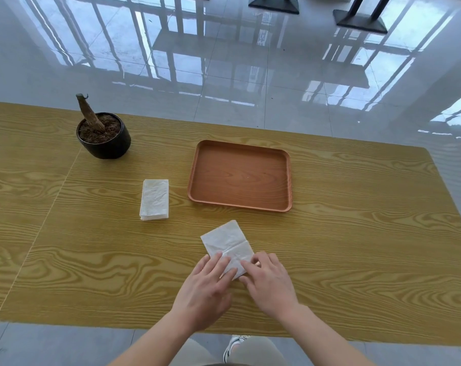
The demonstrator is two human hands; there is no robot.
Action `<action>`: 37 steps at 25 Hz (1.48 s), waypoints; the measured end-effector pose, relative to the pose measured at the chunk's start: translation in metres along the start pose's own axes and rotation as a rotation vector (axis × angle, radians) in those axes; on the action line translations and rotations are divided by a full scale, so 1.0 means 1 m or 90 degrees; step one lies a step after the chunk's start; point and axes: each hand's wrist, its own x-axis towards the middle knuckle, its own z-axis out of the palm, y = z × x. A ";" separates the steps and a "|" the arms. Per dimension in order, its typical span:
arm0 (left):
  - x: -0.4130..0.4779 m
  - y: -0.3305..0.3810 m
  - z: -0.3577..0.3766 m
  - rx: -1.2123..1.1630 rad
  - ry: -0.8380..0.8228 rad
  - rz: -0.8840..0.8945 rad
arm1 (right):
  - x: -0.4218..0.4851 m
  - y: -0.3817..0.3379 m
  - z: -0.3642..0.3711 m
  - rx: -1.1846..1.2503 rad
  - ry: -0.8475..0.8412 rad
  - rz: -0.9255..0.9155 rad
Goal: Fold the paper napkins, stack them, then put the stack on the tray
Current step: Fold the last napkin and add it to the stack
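A white paper napkin (225, 241) lies at an angle on the wooden table, with a crease across its middle. My left hand (207, 289) rests flat on its near left corner with fingers spread. My right hand (270, 282) pinches its near right edge between thumb and fingers. The napkin's near end is hidden under both hands. A stack of white napkins (155, 199) sits to the left, apart from my hands. The brown wooden tray (240, 175) lies beyond the napkin with nothing on it.
A black pot with soil and a dry stump (104, 134) stands at the back left of the table (356, 233). The table's far edge meets a glossy tiled floor. Black table bases (360, 19) stand far off.
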 end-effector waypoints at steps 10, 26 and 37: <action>-0.009 -0.015 0.002 0.050 -0.001 -0.026 | -0.028 -0.008 0.013 -0.018 -0.002 -0.055; 0.049 -0.029 -0.016 -0.187 0.074 -0.286 | 0.058 0.010 -0.032 0.112 0.060 0.091; 0.091 -0.049 -0.016 -0.275 -0.001 -0.430 | 0.096 0.013 -0.028 0.090 0.000 0.079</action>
